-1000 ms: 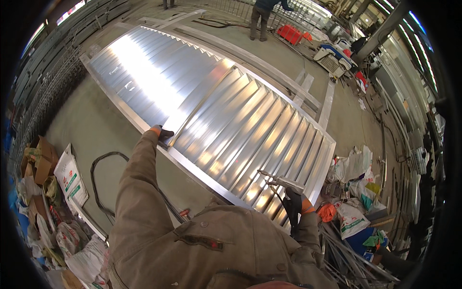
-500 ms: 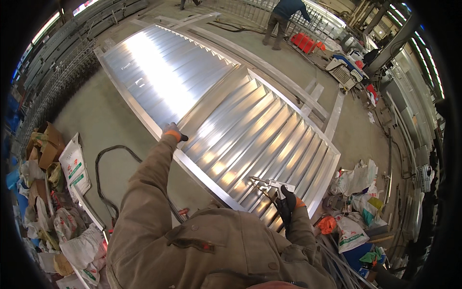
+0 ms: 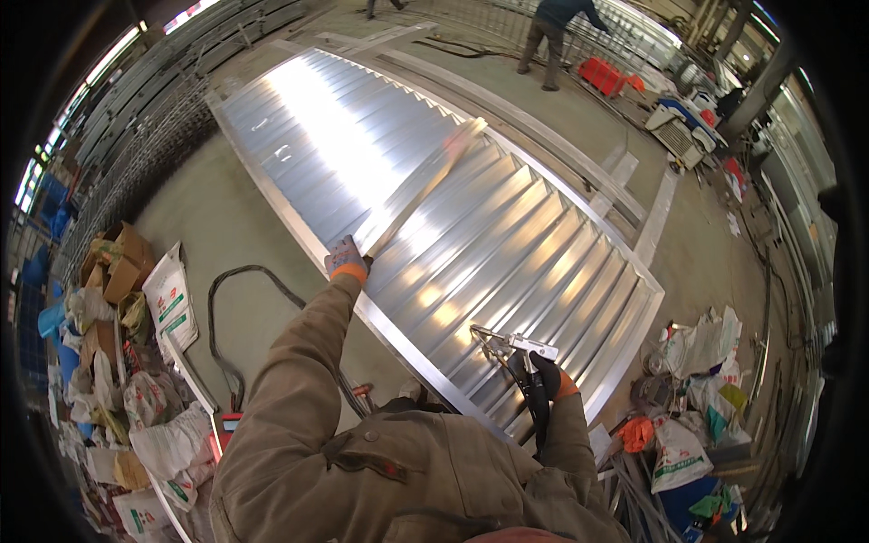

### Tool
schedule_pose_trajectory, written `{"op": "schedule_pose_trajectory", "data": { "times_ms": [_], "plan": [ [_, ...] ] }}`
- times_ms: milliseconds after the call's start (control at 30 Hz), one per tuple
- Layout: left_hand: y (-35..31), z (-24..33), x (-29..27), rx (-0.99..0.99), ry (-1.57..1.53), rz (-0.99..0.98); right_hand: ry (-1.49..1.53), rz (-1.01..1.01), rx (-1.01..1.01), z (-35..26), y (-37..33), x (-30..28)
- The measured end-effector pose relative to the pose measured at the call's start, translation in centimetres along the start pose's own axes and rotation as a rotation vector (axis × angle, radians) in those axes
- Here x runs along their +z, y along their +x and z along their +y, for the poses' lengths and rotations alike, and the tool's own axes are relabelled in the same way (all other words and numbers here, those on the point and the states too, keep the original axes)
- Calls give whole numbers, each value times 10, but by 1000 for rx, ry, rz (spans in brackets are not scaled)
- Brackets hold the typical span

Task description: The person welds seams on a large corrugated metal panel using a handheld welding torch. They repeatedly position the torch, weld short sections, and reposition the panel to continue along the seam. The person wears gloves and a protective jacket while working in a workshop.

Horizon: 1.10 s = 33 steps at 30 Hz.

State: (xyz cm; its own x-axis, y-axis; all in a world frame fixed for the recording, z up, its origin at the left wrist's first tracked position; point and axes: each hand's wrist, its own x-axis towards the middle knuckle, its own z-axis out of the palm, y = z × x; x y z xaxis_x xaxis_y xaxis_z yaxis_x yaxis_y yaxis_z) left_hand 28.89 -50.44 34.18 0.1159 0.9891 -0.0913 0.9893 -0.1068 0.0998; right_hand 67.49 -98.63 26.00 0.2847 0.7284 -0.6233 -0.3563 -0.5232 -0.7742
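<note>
A large louvred metal panel (image 3: 507,271) lies before me, its shiny slats set in a pale frame. Across its middle runs a long flat strip (image 3: 421,201), tilted on edge and blurred at the far end. My left hand (image 3: 346,260), in a grey glove with an orange cuff, grips the strip's near end beside the frame's near edge. In my right hand (image 3: 545,376), gloved in black, is a silver welding torch (image 3: 529,347) with a thin bent nozzle. It hovers over the right-hand slats, and a black hose (image 3: 536,407) hangs from it.
A black cable (image 3: 214,317) loops on the floor at left. Boxes and white sacks (image 3: 172,294) crowd the left side; more sacks (image 3: 679,452) lie at right. Beyond the panel are metal beams (image 3: 647,217), a machine on the floor (image 3: 679,131) and a standing person (image 3: 548,41).
The strip has gone from lying broad and flat to tilted on edge, with my left hand at its end. My right hand still holds the torch over the slats. The whole view has shifted slightly.
</note>
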Motion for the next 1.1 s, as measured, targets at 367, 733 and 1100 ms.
{"op": "schedule_pose_trajectory", "data": {
  "times_ms": [367, 733, 1100],
  "plan": [
    [-169, -95, 3, -65, -428, 27, -203, 103, 80, -13, -37, -22],
    [-392, -200, 23, -265, -684, 12, -732, 237, -463, -156, 7, 107],
    [-490, -327, 3, 6, -475, 304, 335, -276, -333, -208, -31, 415]
  ]
}}
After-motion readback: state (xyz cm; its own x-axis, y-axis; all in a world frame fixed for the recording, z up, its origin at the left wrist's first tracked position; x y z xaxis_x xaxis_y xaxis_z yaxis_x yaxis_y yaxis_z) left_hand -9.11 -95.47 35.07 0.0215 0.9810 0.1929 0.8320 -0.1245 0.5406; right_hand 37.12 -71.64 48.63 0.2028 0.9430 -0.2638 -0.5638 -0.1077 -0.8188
